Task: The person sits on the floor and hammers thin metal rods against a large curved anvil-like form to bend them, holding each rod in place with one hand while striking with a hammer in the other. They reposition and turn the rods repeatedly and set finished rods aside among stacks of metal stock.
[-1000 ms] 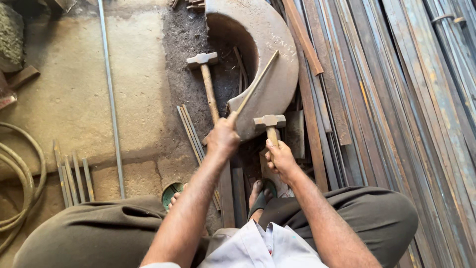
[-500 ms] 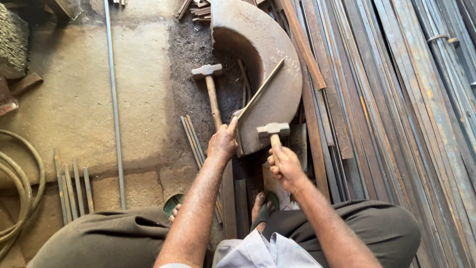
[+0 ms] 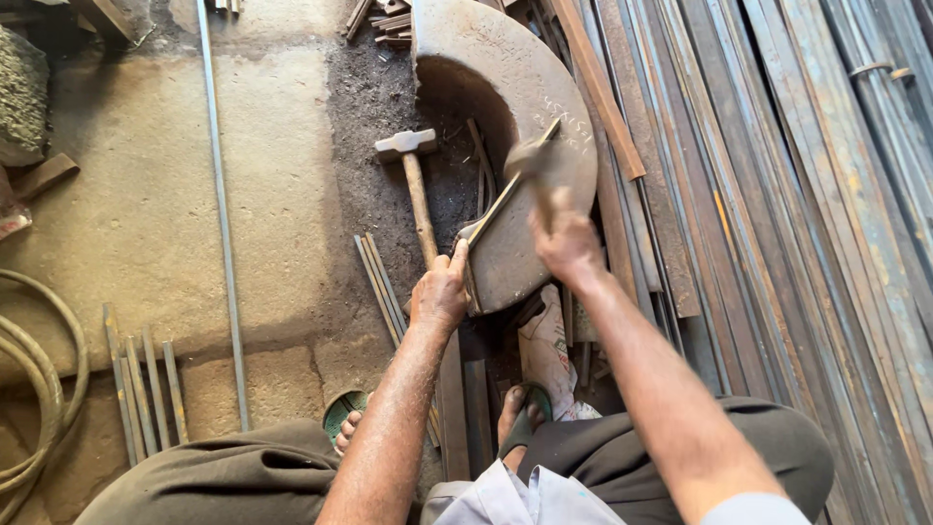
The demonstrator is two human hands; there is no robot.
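My left hand point(image 3: 440, 292) grips the near end of a thin flat metal strip point(image 3: 510, 194) that lies slanted across a big curved iron block point(image 3: 505, 78). My right hand point(image 3: 564, 243) is closed on the wooden handle of a hammer point(image 3: 530, 160), whose blurred head is down over the strip on the block. A second, longer hammer point(image 3: 413, 175) rests on the dark ground just left of the block, its head pointing away from me.
Long rusty flat bars point(image 3: 777, 214) fill the right side. A thin rod point(image 3: 222, 214) runs along the concrete floor at left, with short rods point(image 3: 146, 384), a coiled hose point(image 3: 39, 389) and more rods point(image 3: 379, 287) beside my left hand. My sandalled feet point(image 3: 520, 418) are below.
My right hand has swung the hammer forward and down from beside my left hand onto the strip on the block. My left hand has kept its hold.
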